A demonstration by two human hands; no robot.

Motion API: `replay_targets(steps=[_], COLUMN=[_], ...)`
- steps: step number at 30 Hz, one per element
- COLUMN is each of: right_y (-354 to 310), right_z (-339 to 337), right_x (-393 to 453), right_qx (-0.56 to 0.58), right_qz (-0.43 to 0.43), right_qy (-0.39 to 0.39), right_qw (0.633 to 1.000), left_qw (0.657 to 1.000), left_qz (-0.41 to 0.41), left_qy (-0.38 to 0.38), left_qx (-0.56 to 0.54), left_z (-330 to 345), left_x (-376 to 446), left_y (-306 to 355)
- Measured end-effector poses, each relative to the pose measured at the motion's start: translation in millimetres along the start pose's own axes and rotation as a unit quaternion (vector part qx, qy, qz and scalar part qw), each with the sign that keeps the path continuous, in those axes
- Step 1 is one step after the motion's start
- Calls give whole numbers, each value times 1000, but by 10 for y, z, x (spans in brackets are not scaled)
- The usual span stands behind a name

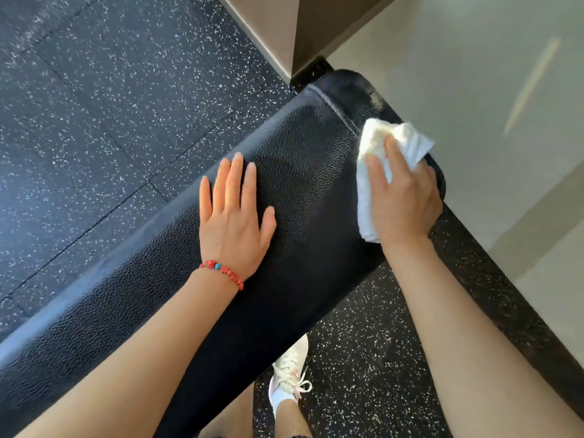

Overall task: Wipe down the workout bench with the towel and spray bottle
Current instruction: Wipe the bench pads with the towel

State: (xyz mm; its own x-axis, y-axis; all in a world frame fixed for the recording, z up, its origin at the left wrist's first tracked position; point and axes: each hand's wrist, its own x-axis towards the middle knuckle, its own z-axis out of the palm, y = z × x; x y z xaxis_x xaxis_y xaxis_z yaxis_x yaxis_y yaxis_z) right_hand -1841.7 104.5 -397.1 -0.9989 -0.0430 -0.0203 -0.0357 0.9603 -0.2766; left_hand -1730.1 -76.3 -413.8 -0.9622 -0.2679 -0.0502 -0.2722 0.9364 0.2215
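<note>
1. Black pebbled-vinyl workout bench (303,191) running diagonally from lower left to upper right, its rounded far end close against a pale wall (474,74).
2. Left hand (235,216) laid palm-down on the pad near mid-length, fingers straight and slightly spread, gripping nothing.
3. Red beaded bracelet (222,271) with one blue bead around the left wrist.
4. Right hand (403,197) set on a white towel (374,143), fingers lightly bent over the cloth and pressing it to the pad; whether the thumb curls round the cloth, not discernible.
5. Towel bunched on the bench's right-hand edge near the far end, just short of the cross seam (335,109); part of it extending past the fingertips, part trailing under the wrist.
6. Dark speckled rubber floor (94,105) on both sides of the bench.
7. White laced sneaker (292,371) on the floor beside the bench, below the right forearm.
8. Spray bottle: not seen in the head view.
</note>
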Motion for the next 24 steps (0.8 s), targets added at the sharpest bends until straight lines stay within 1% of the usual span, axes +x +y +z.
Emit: replay_targets(steps=[2,4,6,8,10,12,14,16,18,21,24], right_y=[-46,-113,-256,-423,-539,-495,-327,-126,-28,-163,-312], right_z=[16,28,69,123,167,189,126,35,-14,39,110], right_x=[19,100,271,475,612,613,491,342,245,335,475], right_qx=[8,3,1,10,11,11,15,25,26,34,43], right_qz=[16,18,10,-19,-32,-35,-13,33,55,39,-2], right_qy=[13,-1,-4,15,5,6,19,6,7,13,36], right_qw=[1000,1000,1000,1000,999,999,1000,999,998,999,998], left_qw=[1000,997,995,995,995,995,995,995,995,995,995], left_qz=[25,70,95,97,95,102,103,102,99,97,95], left_qy=[6,6,-1,-14,-19,-14,-15,-18,-18,-10,-12], left_qx=[-2,-2,-6,-2,-1,-4,-7,-8,-6,-1,-2], left_z=[-25,-31,-3,39,63,56,40,33,35,46,51], left_x=[51,160,301,374,385,382,377,389,384,385,388], left_y=[39,118,214,268,259,242,238,251,256,267,269])
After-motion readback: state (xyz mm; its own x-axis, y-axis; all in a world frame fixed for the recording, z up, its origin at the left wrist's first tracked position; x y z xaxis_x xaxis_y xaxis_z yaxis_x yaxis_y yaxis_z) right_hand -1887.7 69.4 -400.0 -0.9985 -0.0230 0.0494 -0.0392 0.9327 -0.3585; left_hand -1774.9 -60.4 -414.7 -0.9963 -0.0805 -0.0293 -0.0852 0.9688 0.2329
